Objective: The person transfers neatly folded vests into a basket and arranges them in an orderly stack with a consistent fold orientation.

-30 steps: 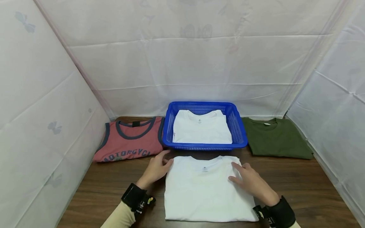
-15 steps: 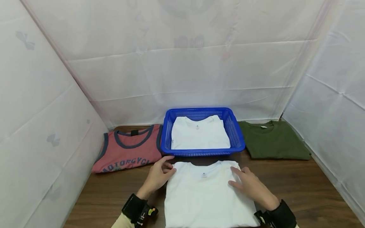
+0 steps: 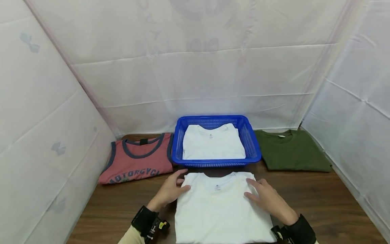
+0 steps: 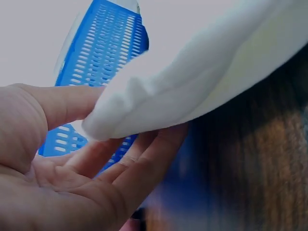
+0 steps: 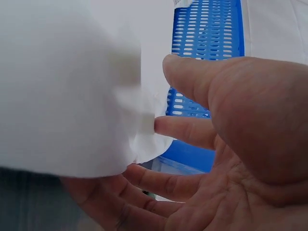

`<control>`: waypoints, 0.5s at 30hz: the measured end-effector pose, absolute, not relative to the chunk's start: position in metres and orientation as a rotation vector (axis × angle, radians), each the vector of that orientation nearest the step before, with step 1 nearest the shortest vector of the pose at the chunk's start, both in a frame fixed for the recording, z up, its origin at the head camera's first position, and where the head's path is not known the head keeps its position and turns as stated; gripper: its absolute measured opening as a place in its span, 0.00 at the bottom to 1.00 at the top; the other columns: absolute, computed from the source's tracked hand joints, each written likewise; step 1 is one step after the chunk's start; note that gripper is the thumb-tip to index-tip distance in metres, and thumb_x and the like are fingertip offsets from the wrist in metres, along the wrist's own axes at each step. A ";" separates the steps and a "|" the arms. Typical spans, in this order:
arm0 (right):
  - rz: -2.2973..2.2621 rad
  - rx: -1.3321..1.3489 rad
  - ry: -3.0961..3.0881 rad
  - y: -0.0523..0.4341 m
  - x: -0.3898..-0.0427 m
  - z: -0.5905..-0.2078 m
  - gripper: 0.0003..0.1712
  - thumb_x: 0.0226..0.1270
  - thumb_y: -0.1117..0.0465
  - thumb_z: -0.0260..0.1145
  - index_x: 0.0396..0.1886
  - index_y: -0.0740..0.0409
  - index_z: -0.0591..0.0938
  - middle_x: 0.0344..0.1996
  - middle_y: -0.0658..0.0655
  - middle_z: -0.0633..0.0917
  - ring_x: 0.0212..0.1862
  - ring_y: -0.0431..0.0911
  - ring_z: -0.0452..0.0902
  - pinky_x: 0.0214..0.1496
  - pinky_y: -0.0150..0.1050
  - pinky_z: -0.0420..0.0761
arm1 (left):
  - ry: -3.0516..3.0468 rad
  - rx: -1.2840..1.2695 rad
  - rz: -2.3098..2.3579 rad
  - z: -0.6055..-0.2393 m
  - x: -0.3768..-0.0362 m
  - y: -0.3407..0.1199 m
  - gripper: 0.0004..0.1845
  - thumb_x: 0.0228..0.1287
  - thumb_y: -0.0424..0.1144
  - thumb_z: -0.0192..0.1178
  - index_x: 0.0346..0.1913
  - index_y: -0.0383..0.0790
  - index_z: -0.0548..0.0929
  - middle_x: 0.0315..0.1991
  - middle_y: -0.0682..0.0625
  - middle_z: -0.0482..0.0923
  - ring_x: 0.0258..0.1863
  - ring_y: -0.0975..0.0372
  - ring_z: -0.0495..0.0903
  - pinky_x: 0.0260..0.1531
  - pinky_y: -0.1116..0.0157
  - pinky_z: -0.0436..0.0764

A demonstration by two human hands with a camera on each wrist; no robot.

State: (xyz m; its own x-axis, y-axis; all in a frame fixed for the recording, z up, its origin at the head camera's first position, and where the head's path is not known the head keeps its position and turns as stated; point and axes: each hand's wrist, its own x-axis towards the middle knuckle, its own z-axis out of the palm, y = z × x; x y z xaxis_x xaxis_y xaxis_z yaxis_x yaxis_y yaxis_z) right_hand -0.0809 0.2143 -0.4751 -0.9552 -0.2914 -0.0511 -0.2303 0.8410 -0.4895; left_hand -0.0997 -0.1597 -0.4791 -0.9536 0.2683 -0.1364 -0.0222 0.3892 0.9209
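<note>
Here's my left hand at the left shoulder of the folded white shirt, thumb over the cloth, fingers underneath, pinching that corner. Over on the other side, my right hand is at the right shoulder, fingers loose and apart; one fingertip touches the edge, others reach under the hem of the fold, and the thumb stands away from them, so no firm grip there.

The shirt itself lies right in front of me on the brown wooden table, neckline pointing away, a small printed label just below the collar, its near edge running to the bottom of my view. Black straps circle both wrists, and a pale sleeve shows behind the left one.

Just beyond the collar sits the blue basket, with a second white shirt folded inside, neckline away from me too. Close on its left, a red shirt with dark trim and lettering; on its right, a folded green shirt. Behind it all, creased white sheeting rises on three sides.
</note>
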 end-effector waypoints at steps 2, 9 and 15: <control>-0.757 -0.417 2.914 0.215 -0.081 -0.477 0.29 0.69 0.55 0.73 0.66 0.61 0.79 0.44 0.63 0.81 0.41 0.52 0.79 0.39 0.50 0.80 | 2.417 0.257 1.579 -0.477 -0.099 -0.161 0.32 0.68 0.32 0.68 0.73 0.30 0.70 0.52 0.34 0.85 0.44 0.54 0.87 0.40 0.59 0.84; -0.875 -0.404 2.948 0.225 -0.084 -0.484 0.38 0.70 0.58 0.71 0.75 0.62 0.69 0.49 0.66 0.83 0.50 0.60 0.81 0.47 0.58 0.81 | 2.339 0.481 1.601 -0.469 -0.101 -0.165 0.18 0.69 0.27 0.64 0.60 0.37 0.80 0.47 0.45 0.88 0.40 0.60 0.85 0.37 0.68 0.80; -0.959 -0.369 2.905 0.233 -0.091 -0.491 0.44 0.71 0.58 0.71 0.79 0.62 0.60 0.47 0.62 0.83 0.34 0.43 0.76 0.37 0.41 0.77 | 2.387 0.664 1.554 -0.466 -0.101 -0.164 0.19 0.65 0.19 0.63 0.52 0.44 0.82 0.49 0.51 0.85 0.49 0.61 0.83 0.45 0.66 0.81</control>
